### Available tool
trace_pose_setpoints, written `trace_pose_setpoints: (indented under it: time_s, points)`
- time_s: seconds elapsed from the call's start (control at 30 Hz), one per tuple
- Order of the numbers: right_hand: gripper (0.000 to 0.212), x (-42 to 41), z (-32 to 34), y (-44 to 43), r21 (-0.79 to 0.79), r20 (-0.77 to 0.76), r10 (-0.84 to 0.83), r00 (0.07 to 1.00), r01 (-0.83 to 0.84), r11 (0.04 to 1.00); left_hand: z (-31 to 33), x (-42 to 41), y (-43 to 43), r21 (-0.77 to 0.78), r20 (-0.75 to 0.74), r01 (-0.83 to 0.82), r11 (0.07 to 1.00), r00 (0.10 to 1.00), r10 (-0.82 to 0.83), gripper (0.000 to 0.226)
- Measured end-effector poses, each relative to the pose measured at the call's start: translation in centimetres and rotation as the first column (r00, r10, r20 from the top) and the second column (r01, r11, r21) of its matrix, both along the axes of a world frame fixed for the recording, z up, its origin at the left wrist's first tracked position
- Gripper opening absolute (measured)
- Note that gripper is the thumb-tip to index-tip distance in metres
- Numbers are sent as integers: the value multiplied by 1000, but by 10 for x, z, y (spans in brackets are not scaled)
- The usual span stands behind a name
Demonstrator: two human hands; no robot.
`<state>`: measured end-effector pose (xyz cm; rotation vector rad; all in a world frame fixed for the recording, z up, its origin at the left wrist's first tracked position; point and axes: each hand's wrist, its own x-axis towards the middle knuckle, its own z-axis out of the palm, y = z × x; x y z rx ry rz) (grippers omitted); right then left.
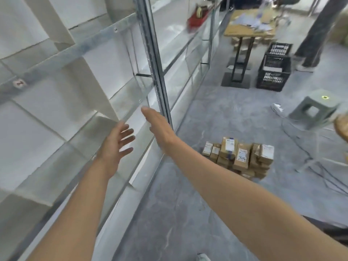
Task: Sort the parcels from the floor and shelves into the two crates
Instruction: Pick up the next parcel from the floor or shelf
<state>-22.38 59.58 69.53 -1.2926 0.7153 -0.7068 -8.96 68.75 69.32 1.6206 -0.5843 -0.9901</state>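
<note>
- Head view shows both arms stretched out towards the metal shelf rack (120, 102) on the person's left, probably to check a shelf for parcels or to steady against it.
- The left hand (114, 146) is wide, fingers spread and relaxed, and holds nothing. It hovers over the edge of a shelf board.
- The right hand (158, 125) is flat with straight fingers and is also empty. Its fingertips are close to the rack's upright post (156, 72), but I cannot tell whether they touch it.
- The cardboard parcels (239, 157) are in a stacked pile on the floor (216, 113), to the right of the arms and apart from the rack. Their white labels face up and outward, which should make them easy to read for sorting.
- The black crates (274, 76) stand together further off beside the foot of the desk (248, 25), well apart from the pile. I cannot tell whether one sits on the other or behind it.
- A red tape dispenser (197, 16) rests on an upper shelf, and a grey stool (314, 108) stands between the pile and the crates.
- Judged from this, neither hand is carrying a parcel, and the floor pile remains to be sorted.
</note>
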Motion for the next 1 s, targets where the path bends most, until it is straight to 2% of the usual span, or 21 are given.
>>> trace_pose_setpoints:
  time_s: [0.07, 0.2, 0.33, 0.4, 0.67, 0.77, 0.8, 0.93, 1.0]
  points:
    - [66, -15, -15, -28, 39, -39, -63, 997, 65, 997, -15, -11, -40, 33, -14, 73, 997, 997, -72, 49]
    - [52, -43, -48, -86, 92, -119, -202, 972, 213, 973, -47, -27, -122, 100, -68, 220, 970, 974, -214, 40]
    - [83, -53, -87, -146, 150, -222, -355, 908, 391, 908, -90, -27, -203, 159, -128, 331, 930, 941, -313, 45]
    - [84, -52, -112, -175, 186, -282, -405, 870, 464, 866, -113, -22, -240, 203, -150, 393, 897, 917, -369, 48]
    - [71, -59, -196, -253, 358, -424, -457, 782, 608, 708, -185, -8, -339, 369, -237, 515, 774, 857, -457, 51]
    - [37, -59, -219, -281, 374, -466, -461, 755, 640, 671, -214, -8, -366, 421, -252, 520, 743, 854, -455, 53]
    - [39, -61, -229, -292, 383, -468, -457, 757, 639, 667, -223, -9, -376, 435, -259, 525, 731, 851, -457, 54]
    - [84, -68, -274, -339, 444, -479, -403, 780, 611, 655, -264, -17, -420, 506, -285, 539, 674, 841, -459, 56]
    - [99, -72, -301, -367, 473, -497, -377, 782, 608, 638, -289, -25, -446, 542, -284, 524, 657, 850, -444, 55]
